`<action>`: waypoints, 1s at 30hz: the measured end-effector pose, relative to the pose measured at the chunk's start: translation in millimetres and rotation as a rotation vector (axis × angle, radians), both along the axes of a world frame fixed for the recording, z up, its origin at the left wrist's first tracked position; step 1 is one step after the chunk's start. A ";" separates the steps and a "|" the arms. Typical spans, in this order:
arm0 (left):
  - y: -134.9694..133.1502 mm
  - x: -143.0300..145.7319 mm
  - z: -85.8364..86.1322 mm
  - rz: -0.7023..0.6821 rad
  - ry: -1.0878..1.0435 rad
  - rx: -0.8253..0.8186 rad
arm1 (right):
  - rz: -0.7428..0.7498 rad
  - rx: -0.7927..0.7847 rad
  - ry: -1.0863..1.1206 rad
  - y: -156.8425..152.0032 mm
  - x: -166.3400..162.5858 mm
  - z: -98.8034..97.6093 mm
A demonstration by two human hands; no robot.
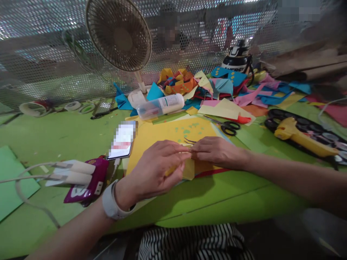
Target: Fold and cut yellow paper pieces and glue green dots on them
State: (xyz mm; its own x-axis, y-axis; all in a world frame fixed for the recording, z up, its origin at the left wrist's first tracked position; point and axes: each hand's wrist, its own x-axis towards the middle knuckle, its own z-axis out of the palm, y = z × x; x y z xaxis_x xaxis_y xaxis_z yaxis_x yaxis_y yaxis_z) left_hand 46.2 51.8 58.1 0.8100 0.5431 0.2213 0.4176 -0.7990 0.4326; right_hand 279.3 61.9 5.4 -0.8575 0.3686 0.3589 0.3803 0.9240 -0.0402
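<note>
Both hands meet over a stack of yellow paper sheets [151,135] on the green table. My left hand [159,164], a grey watch [112,202] at its wrist, is closed with fingertips pinching a small piece of yellow paper [189,172]. From the other side my right hand [217,152] grips the same piece, its fingers bent and touching the left fingertips. Two thin dark prongs, like tweezers [189,141], stick out by the right fingers; how they are held is hidden. Small green paper bits [189,129] lie scattered on the top sheet just beyond.
Black-handled scissors [230,127] lie behind my right hand. A phone [121,141] and purple power adapter [88,180] are at left. Farther back are a plastic bottle [162,105], a fan [119,34] and folded coloured papers [225,86]. A yellow-handled tool [303,137] rests on a black tray [282,115].
</note>
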 end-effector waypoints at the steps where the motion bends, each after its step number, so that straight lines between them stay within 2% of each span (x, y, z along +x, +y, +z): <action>1: -1.6 1.1 1.1 -0.054 0.043 -0.025 | 0.000 -0.001 -0.002 0.1 0.2 -0.2; 4: -5.2 3.4 -3.7 -0.098 0.099 -0.082 | -0.005 0.012 0.007 0.5 0.5 -1.0; 10: -3.2 3.1 -14.6 -0.050 0.092 -0.070 | -0.027 -0.034 0.083 2.1 -2.1 -4.1; 16: -6.2 -2.1 -17.0 0.000 0.102 -0.078 | -0.155 -0.124 0.160 1.3 -9.9 -10.4; 26: -10.9 -6.6 -15.8 -0.014 0.185 -0.063 | -0.273 -0.152 -0.009 0.6 -19.4 3.8; 30: -13.7 -4.6 -18.5 -0.018 0.158 -0.043 | -0.303 -0.145 0.020 -2.0 -17.7 -1.6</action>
